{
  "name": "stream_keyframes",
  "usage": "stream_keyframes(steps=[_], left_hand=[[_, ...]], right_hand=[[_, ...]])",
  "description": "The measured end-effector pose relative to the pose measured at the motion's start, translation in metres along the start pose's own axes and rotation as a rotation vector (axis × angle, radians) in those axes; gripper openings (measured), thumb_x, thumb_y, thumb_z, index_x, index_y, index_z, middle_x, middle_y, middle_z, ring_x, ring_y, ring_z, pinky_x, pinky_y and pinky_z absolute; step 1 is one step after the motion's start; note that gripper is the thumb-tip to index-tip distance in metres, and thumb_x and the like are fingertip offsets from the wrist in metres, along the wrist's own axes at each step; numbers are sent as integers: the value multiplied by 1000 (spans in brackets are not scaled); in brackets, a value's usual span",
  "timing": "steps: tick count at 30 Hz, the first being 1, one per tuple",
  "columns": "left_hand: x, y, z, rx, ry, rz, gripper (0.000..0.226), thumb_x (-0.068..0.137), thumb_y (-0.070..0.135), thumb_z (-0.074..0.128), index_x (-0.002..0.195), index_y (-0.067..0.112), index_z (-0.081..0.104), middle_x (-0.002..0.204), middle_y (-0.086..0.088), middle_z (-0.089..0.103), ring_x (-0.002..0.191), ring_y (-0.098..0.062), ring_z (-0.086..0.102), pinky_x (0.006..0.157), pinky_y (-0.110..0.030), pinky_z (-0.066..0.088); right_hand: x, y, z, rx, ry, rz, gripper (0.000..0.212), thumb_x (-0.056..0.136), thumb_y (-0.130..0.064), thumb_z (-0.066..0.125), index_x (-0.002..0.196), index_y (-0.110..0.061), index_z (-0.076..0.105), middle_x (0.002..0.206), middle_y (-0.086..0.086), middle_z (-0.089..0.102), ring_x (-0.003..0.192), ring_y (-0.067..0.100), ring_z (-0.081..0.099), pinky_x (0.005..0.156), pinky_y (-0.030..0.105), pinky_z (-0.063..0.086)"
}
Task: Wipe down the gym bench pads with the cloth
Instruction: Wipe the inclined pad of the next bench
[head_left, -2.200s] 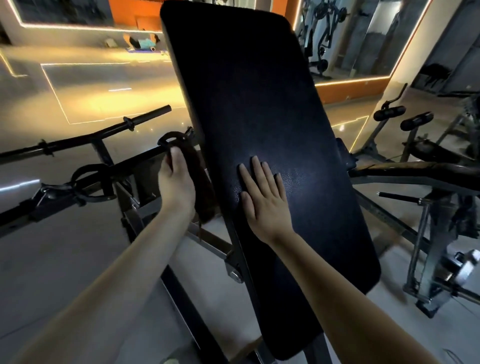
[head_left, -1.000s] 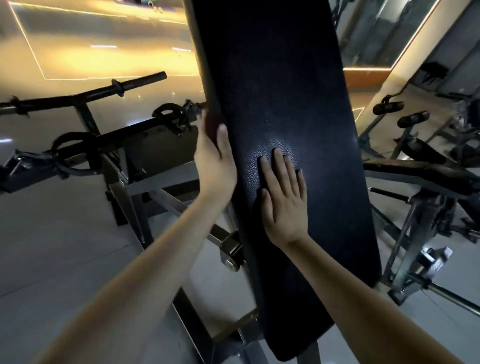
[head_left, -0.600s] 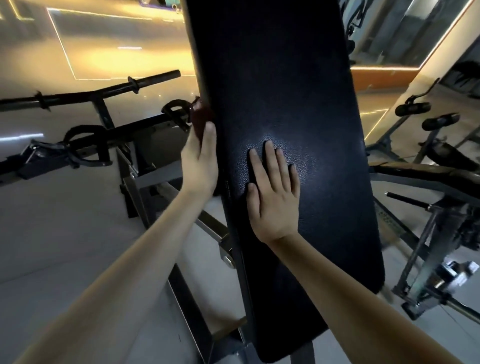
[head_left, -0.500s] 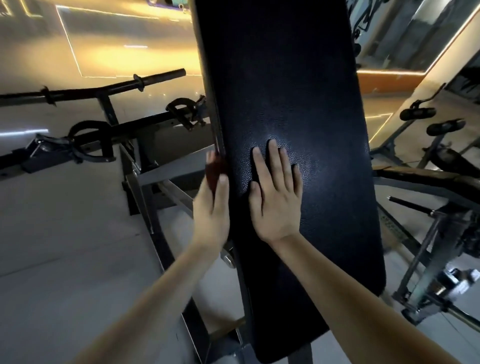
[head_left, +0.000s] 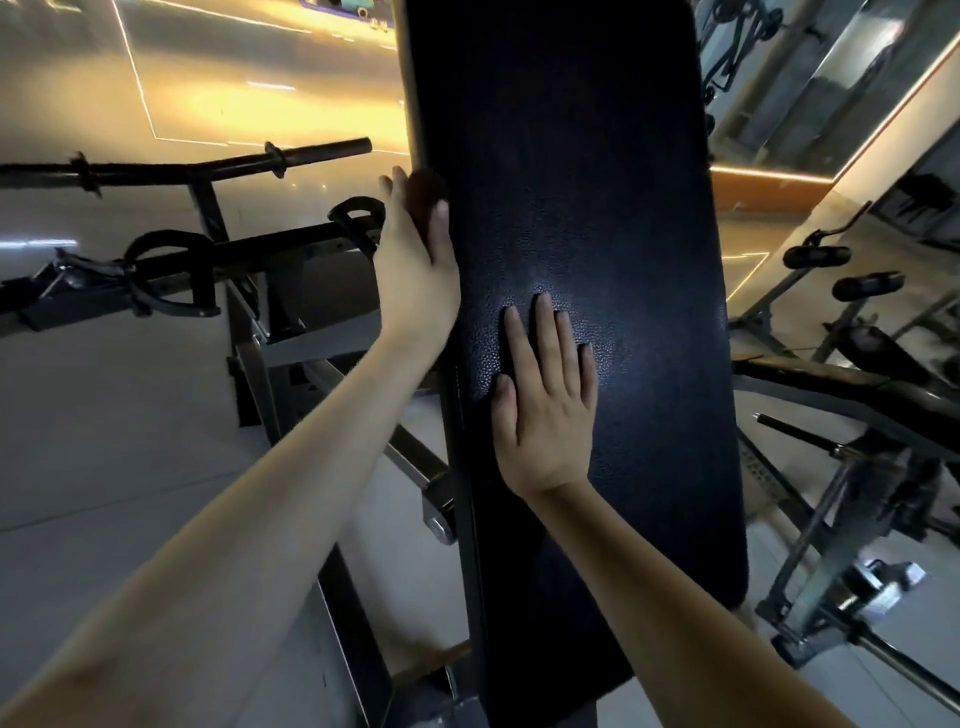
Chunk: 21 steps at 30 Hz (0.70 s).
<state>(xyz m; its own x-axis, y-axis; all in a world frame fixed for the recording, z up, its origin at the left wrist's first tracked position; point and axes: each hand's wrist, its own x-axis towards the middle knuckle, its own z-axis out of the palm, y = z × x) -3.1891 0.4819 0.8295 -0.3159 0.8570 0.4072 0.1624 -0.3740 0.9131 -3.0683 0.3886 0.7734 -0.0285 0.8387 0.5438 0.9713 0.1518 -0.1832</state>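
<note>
A long black bench pad (head_left: 587, 171) stands steeply inclined in front of me. My left hand (head_left: 415, 270) holds a dark brown cloth (head_left: 423, 193) against the pad's left edge. The thumb lies on the pad's front face and the fingers run along its side. Only a small bulge of the cloth shows between thumb and fingers. My right hand (head_left: 545, 400) lies flat on the middle of the pad, fingers straight and pointing up.
The bench's steel frame (head_left: 441, 519) runs under the pad on the left. A black barbell bar (head_left: 223, 166) and a rack arm with hooks (head_left: 171, 265) stand to the left. More benches and roller pads (head_left: 841, 275) crowd the right. The floor is pale tile.
My left hand has slid the cloth up along the pad's left edge from beside my right hand to well above it. My right hand has stayed flat on the pad.
</note>
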Motion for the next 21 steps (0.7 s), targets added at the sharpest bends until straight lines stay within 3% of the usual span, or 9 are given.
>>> stream_keyframes(steps=[3,7,10,13,14,17,20,21], left_hand=[[5,-7,-2,5,-39,23,60,101,37,38,151,5,27,148,-16,44,137,-25,41,110,-35,33],[-55,-23,-15,2,-114,-14,65,99,45,36,153,12,23,147,-12,46,136,-22,44,110,-39,36],[-115,-33,-24,-27,-163,-92,66,97,43,37,153,13,21,155,-6,35,143,-16,32,116,-34,28],[-128,-34,-20,-23,-188,-123,66,99,34,43,153,9,15,161,-5,18,148,-11,15,117,-14,14],[-124,-32,-18,-37,-193,-136,65,100,29,45,153,8,13,162,-7,14,148,-12,12,117,-13,12],[-106,-25,-11,-51,-162,-128,67,100,31,44,153,6,12,161,-13,14,149,-19,12,120,-23,13],[-73,-16,-6,-28,-97,-105,66,101,33,42,152,2,14,161,-16,12,149,-20,10,107,1,7],[-55,-12,-5,-26,-82,-88,65,101,33,41,151,0,16,160,-18,14,148,-22,13,107,0,10]], right_hand=[[0,-1,1,-7,11,-2,58,92,-34,21,150,-28,19,160,0,10,147,16,4,118,45,8],[0,-1,1,7,17,-3,58,92,-34,22,150,-28,19,160,0,9,147,16,4,118,45,7],[0,0,1,17,25,-7,56,94,-35,21,150,-28,20,160,0,10,147,17,5,118,45,8],[2,0,1,26,20,5,57,93,-35,22,149,-29,19,159,-1,10,147,17,5,118,45,7],[1,0,1,31,13,4,56,93,-35,21,150,-29,18,160,-1,9,147,16,4,118,44,7],[1,0,0,37,10,-8,56,94,-36,18,150,-29,17,160,0,8,147,16,2,118,43,5],[1,0,0,20,19,-15,57,93,-35,20,150,-28,17,160,0,8,147,16,3,118,44,5],[2,-1,1,14,23,-13,57,93,-34,20,150,-28,17,160,0,9,147,16,4,118,44,6]])
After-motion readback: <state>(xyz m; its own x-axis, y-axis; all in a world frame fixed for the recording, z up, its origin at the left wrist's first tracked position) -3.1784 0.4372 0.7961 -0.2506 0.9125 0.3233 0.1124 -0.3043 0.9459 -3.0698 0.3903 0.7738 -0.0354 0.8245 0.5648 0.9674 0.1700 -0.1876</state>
